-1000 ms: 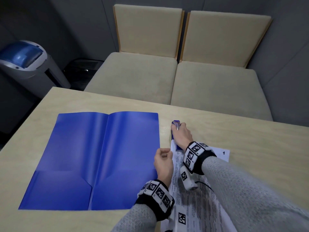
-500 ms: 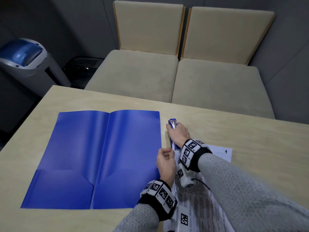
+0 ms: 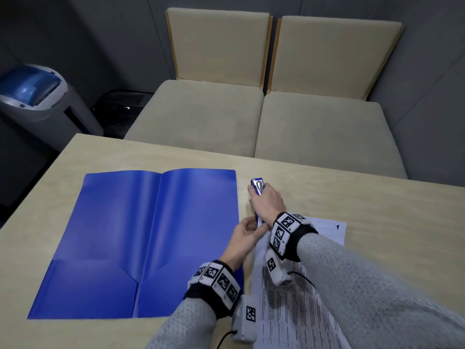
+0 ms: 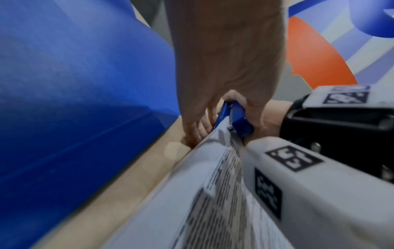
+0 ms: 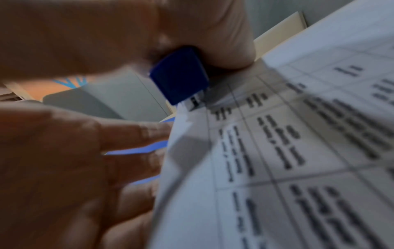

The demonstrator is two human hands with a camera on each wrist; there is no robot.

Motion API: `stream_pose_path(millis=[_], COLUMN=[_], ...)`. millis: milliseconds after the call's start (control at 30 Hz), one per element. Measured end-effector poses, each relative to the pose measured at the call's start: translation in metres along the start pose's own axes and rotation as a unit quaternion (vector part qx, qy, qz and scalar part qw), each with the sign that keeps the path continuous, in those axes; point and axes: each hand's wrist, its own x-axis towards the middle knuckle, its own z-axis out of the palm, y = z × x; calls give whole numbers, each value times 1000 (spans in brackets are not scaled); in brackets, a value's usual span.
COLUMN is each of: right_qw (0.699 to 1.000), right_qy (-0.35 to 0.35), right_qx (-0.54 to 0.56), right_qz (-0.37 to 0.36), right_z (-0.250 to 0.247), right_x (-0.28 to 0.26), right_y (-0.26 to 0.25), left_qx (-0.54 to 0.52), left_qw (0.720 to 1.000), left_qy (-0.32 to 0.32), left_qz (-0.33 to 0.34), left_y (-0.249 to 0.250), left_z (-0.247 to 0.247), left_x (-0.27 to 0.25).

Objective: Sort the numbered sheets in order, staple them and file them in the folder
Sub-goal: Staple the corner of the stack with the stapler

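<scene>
Seen from the head camera on a pale wooden table (image 3: 377,197): right hand (image 3: 266,201) wrapped over a blue stapler (image 3: 257,186), fingers curled round its body, its front end clamped over the upper left corner of the numbered sheets (image 3: 289,311). Left hand (image 3: 245,239) just beside it, thumb and fingers pinching that same corner of the stack where it lifts off the table (top sheet marked "1" at its far right corner). From the left wrist view, stapler (image 4: 236,118) seated on the paper's edge, with the left fingers (image 4: 198,129) tucked under the raised corner of the sheets (image 4: 213,193). From the right wrist view, blurred but legible enough: stapler nose (image 5: 181,75) biting the corner of the printed sheets (image 5: 277,151). To the left, lying open and flat with both inner pockets showing, a blue folder (image 3: 125,235), close to the sheets, holding nothing. Beyond the table, two beige chairs (image 3: 251,109) side by side.
</scene>
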Motion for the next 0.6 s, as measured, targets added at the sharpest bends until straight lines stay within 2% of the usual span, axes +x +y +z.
stream_pose_path(millis=[67,167,300,467,600], right_qw=[1000,1000,999,998,999], right_qy=[11,24,26,28,31], right_qx=[-3,0,9,46,32], right_qz=[-5,-12,-23,-28,-16], right_z=[-3,-6,-5,-4,-3], right_x=[-3,-4,-2,-1,-2], right_y=[-1,-1,2,6,9], left_qx=[-13,-20,-21,27,35], left_qw=[1000,1000,999,995,995], left_qy=[-14,-18,21,71,62], left_qz=[-14,-2,24,59,72], left_y=[4,8,3,-2,-5], left_z=[-2,1,10,16,14], left_x=[2,3,3,5,5])
